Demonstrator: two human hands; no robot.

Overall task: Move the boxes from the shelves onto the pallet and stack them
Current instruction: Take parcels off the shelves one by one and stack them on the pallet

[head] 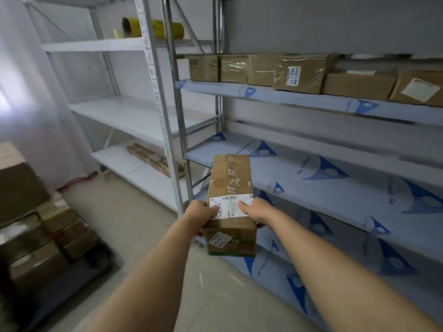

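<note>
I am holding a long, narrow brown cardboard box (230,202), taped along its top and carrying a white printed shipping label (230,206) across the end nearest me, with a second small sticker on its end face. The box is off the shelves, lifted in the air in front of me, its far end reaching over the front edge of the middle shelf board (335,188), which is covered in pale film printed with blue triangular logos. My left hand (201,213) clasps the box's left side, thumb lying over the label, fingers wrapped underneath. My right hand (255,212) grasps the right side the same way, thumb on the label's other end. Both forearms stretch out from the bottom of the view. Above, on the next shelf of this metal rack, a row of brown cardboard boxes (299,73) sits side by side, several wrapped in clear tape. To the left stands a white metal shelving unit (134,116) holding yellow rolls (153,28) on its top board and a flat brown package (153,159) low down. At the far left, blurred, stacked brown boxes (36,231) rest on a dark pallet (72,283) on the pale tiled floor (134,224).
</note>
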